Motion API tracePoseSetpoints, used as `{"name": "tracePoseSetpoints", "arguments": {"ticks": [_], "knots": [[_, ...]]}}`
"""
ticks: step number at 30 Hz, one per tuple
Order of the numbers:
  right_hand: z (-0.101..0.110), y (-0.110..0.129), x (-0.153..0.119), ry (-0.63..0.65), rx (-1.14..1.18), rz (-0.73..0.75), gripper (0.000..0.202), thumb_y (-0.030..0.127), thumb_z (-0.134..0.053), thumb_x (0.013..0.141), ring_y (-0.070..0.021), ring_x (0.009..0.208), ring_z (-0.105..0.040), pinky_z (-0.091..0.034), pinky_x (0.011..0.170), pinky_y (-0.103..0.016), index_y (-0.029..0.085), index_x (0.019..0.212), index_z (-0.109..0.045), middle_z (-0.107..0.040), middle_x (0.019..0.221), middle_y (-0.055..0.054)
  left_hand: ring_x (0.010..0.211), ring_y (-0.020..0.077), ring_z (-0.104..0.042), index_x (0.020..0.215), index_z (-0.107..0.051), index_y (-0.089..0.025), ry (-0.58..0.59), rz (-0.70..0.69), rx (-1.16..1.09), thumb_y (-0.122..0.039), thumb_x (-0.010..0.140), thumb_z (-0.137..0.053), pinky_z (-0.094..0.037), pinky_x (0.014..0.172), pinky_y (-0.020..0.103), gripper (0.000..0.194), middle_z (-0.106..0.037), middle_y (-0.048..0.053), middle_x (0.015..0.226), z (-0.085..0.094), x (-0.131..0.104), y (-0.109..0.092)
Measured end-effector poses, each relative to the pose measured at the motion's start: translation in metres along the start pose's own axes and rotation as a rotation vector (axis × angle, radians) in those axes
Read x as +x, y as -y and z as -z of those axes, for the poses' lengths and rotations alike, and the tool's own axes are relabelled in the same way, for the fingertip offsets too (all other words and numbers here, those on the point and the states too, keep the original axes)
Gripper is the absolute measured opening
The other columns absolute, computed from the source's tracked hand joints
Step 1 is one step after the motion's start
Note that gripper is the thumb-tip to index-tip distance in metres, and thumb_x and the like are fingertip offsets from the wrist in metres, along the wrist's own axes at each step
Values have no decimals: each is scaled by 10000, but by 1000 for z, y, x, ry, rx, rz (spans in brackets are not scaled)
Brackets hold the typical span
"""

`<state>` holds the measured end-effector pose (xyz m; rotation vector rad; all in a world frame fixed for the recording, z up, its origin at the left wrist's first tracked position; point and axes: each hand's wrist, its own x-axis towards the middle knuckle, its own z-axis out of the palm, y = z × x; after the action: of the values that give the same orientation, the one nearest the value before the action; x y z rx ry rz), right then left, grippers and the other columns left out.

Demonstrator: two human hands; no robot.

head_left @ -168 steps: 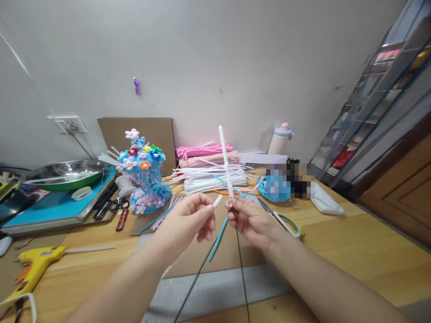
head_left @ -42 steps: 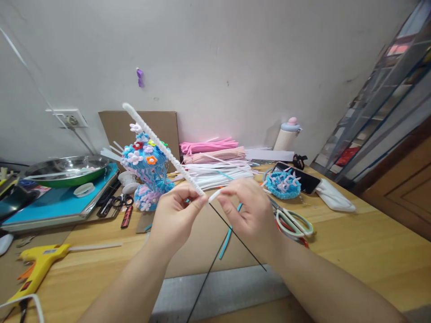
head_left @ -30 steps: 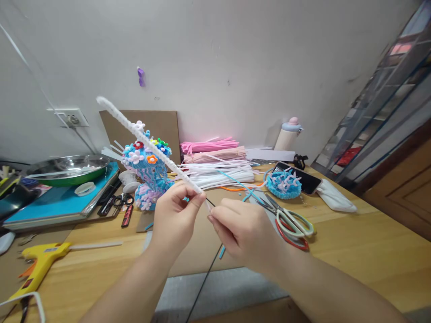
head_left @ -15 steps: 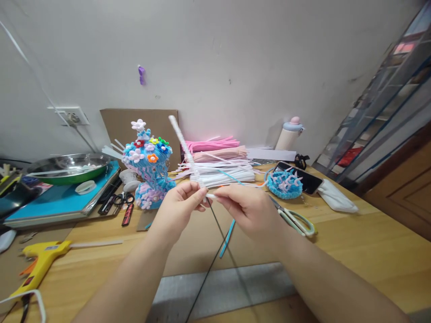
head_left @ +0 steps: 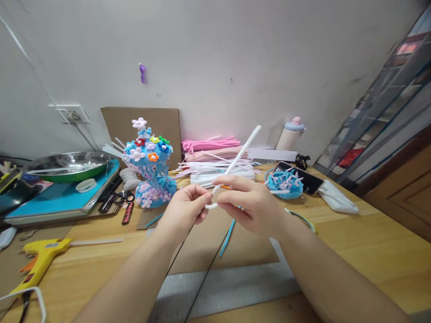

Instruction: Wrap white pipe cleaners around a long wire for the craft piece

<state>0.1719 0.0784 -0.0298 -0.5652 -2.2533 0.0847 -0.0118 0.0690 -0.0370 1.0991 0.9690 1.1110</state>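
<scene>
A white pipe cleaner [head_left: 243, 151] is bent into a small curve between my hands, one arm of it rising up and right. My left hand [head_left: 188, 206] pinches it between thumb and fingers at the bend. The thumb and fingers of my right hand [head_left: 254, 204] close on the part that runs rightward; a white end shows beyond that hand. Below, a blue pipe cleaner piece [head_left: 227, 237] lies on a cardboard sheet [head_left: 249, 255]. Behind my right hand sits a blue fuzzy piece with pale lilac strands [head_left: 285, 184].
A blue pipe-cleaner model with flowers [head_left: 148, 163] stands left of centre. Behind lie bundles of pink pipe cleaners [head_left: 212, 143]. A yellow glue gun [head_left: 43, 258], scissors [head_left: 124, 198], a metal pan [head_left: 74, 163], a phone [head_left: 311, 183] and a bottle [head_left: 290, 134] lie or stand around.
The white pipe cleaner's upright arm has swung from leaning left to leaning right. My right hand has opened its fingers somewhat around it, while my left hand keeps its pinch.
</scene>
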Motion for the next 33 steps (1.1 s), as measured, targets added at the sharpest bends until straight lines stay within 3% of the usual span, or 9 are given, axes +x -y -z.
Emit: {"name": "tracePoseSetpoints", "arguments": {"ticks": [3, 7, 14, 22, 28, 33], "knots": [[2, -6, -1, 72, -32, 15, 184, 139, -475, 907, -193, 1113, -561, -456, 900, -318, 200, 925, -647, -591, 1231, -104, 454, 21, -469, 733, -596, -133, 91, 85, -75, -297, 644, -791, -313, 406, 116, 270, -563, -38, 589, 1, -2, -4], [9, -10, -4, 58, -97, 19, 199, 129, -472, 907, -183, 1094, -575, -467, 866, -299, 217, 939, -648, -576, 1259, -90, 543, 52, -531, 804, -655, -122, 173, 168, -133, -213, 614, -808, -365, 448, 133, 260, -596, -8, 635, 5, -1, -6], [19, -7, -3, 156, -249, 41, 234, 122, -429, 914, -192, 986, -582, -449, 805, -317, 227, 911, -638, -636, 1154, -51, 551, 68, -544, 712, -641, -125, 193, 188, -121, -213, 661, -781, -403, 484, 155, 174, -617, 7, 609, 7, 2, -1], [18, -6, -3, 177, -314, 51, 274, 57, -439, 872, -190, 934, -574, -428, 769, -315, 235, 936, -638, -638, 1155, -28, 568, 69, -577, 731, -656, -110, 258, 194, -127, -196, 711, -746, -432, 484, 148, 126, -656, 33, 692, 6, 2, 1], [14, -5, -4, 137, -325, 39, 257, 84, -450, 889, -187, 938, -570, -424, 774, -308, 243, 902, -652, -634, 1165, -23, 547, 65, -574, 709, -639, -113, 234, 214, -129, -194, 679, -771, -425, 461, 141, 158, -658, 30, 670, 4, 3, 3], [8, -7, -4, 20, -295, 15, 182, 180, -470, 920, -183, 904, -595, -438, 773, -295, 221, 865, -639, -660, 1007, -56, 510, 50, -546, 681, -621, -116, 171, 218, -147, -159, 645, -789, -418, 457, 135, 177, -634, 7, 618, 2, 2, 2]]}}
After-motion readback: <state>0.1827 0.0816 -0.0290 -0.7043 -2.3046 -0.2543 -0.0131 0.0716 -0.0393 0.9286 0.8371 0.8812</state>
